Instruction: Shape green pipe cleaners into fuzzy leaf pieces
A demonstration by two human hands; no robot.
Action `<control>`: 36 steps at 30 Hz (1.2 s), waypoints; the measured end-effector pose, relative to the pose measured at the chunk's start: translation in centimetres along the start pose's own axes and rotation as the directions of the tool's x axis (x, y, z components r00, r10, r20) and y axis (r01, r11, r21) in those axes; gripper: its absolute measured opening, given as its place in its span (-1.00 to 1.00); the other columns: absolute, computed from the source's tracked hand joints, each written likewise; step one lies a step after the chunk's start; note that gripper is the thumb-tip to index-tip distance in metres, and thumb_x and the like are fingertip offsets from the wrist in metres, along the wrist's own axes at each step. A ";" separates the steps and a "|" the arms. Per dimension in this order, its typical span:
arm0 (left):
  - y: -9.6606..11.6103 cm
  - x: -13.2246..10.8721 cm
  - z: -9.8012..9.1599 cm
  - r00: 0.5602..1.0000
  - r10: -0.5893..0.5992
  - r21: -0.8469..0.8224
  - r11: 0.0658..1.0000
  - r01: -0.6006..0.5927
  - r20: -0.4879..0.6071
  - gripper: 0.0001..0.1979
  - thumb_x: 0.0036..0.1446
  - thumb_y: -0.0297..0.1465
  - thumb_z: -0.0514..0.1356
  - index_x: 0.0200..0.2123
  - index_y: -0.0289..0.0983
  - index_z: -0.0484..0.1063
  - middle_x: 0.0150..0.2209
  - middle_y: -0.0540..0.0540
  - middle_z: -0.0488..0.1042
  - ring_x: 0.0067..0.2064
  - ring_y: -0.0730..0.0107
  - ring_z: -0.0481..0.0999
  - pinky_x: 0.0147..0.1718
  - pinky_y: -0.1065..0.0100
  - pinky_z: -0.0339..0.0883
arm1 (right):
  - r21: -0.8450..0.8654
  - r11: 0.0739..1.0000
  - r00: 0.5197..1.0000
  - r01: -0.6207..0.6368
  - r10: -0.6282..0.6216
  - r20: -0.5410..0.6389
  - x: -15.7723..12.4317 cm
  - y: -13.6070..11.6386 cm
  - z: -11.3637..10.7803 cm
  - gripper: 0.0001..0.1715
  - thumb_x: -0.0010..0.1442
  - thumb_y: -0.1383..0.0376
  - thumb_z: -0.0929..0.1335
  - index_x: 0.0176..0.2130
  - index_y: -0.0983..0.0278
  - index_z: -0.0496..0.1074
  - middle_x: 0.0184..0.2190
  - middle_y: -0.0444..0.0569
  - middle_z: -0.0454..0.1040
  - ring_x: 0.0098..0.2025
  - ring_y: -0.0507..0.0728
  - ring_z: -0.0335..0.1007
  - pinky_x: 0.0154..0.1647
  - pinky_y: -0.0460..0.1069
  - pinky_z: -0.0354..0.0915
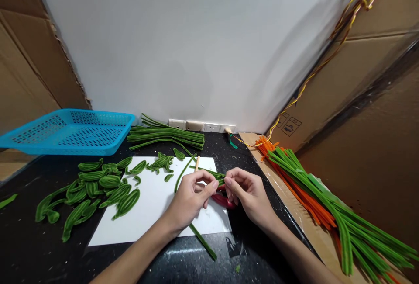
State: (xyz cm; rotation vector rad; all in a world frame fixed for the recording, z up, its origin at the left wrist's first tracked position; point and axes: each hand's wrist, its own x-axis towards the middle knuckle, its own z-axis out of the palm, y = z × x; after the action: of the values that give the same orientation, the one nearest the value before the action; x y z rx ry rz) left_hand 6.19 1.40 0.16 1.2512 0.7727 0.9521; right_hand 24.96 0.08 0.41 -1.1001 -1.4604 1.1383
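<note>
Green stem (183, 174): pinched against a wooden stick (197, 163) by the left hand (191, 196), seemingly for winding.
Right hand (245, 192): closed on the stem's free end, kept taut.
Paper (147, 214): laid on the counter (32, 249) under the work.
Leaves (98, 188): heaped left, by the basket (68, 131).

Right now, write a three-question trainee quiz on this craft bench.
1. True or false: the blue perforated plastic basket sits at the bench's far left.
2. Which hand pinches the thin wooden stick: A left hand, B right hand?
3. Fill in: the orange fuzzy pipe cleaners lie under long ___ ones on the right.

Key: 1 true; 2 A; 3 green.
</note>
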 end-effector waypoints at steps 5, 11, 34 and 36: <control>-0.2 0.0 0.1 1.000 0.027 -0.005 1.000 -0.027 -0.005 -0.68 0.22 -0.15 0.34 -0.27 -0.30 0.44 -0.59 0.11 0.34 -0.64 0.61 0.26 -0.68 0.56 0.12 | 0.010 1.000 0.999 -0.015 0.015 0.035 0.0 -0.1 0.1 -0.61 0.34 0.01 0.44 -0.30 0.27 0.45 -0.60 -0.19 0.41 -0.59 -0.03 0.24 -0.56 -0.14 0.20; -0.5 0.0 0.2 1.000 0.028 0.006 1.000 -0.028 0.013 -0.64 0.25 -0.10 0.31 -0.28 -0.30 0.41 -0.63 0.12 0.35 -0.71 0.67 0.14 -0.73 0.57 0.03 | -0.032 0.999 0.999 0.001 0.001 0.036 -0.5 0.1 0.3 -0.57 0.33 0.03 0.45 -0.39 0.30 0.52 -0.58 -0.11 0.47 -0.56 -0.02 0.28 -0.53 -0.12 0.24; -0.5 -0.1 0.3 0.993 0.071 -0.116 0.991 -0.059 0.098 -0.63 0.38 -0.04 0.15 -0.22 -0.21 0.20 -0.46 0.08 0.44 -0.72 0.68 0.30 -0.78 0.66 -0.04 | -0.058 0.997 0.999 0.044 -0.042 0.031 -0.6 -1.0 1.0 -0.57 0.30 0.06 0.47 -0.44 0.32 0.61 -0.60 -0.03 0.53 -0.60 0.00 0.27 -0.57 -0.10 0.19; -0.5 0.1 0.3 0.991 0.066 -0.148 0.988 -0.049 0.112 -0.62 0.35 -0.04 0.19 -0.23 -0.21 0.20 -0.46 0.07 0.45 -0.72 0.66 0.31 -0.79 0.65 -0.03 | -0.055 0.998 0.999 0.043 -0.042 0.011 -0.7 -0.9 1.1 -0.57 0.31 0.05 0.46 -0.42 0.32 0.62 -0.60 -0.02 0.53 -0.60 0.01 0.28 -0.58 -0.09 0.18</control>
State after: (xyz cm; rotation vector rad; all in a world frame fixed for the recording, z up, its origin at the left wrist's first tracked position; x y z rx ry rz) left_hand 6.57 1.33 -0.25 1.1958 0.5680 0.9555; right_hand 23.91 -0.87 1.04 -1.0975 -1.5243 1.0809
